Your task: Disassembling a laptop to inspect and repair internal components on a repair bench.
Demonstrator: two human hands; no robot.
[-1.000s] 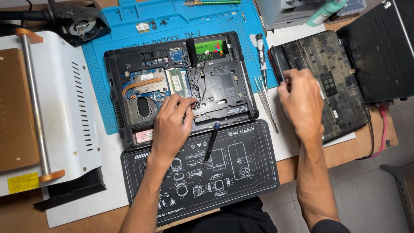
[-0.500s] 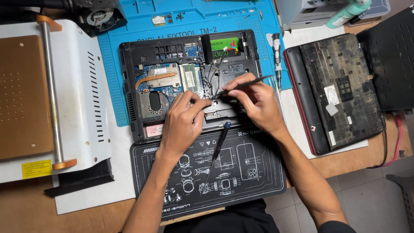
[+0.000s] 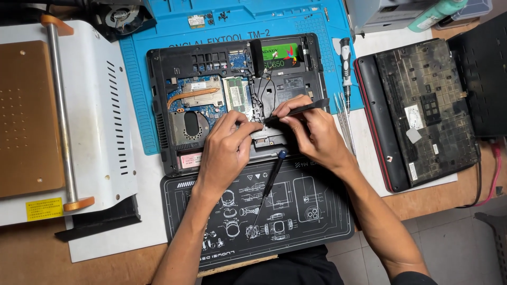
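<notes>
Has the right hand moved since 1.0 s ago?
Yes. The right hand has gone left, off the detached laptop cover and onto the opened laptop base, where it holds black tweezers beside the left hand.

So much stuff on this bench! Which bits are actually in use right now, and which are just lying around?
In use:
- opened black laptop base with its circuit board bare
- slim black tweezers, pinched in the right hand
- left hand, fingers resting on the base

Lying about:
- black-handled screwdriver on the dark printed mat
- red-edged laptop lid
- white machine with a metal roller
- small cooling fan
</notes>
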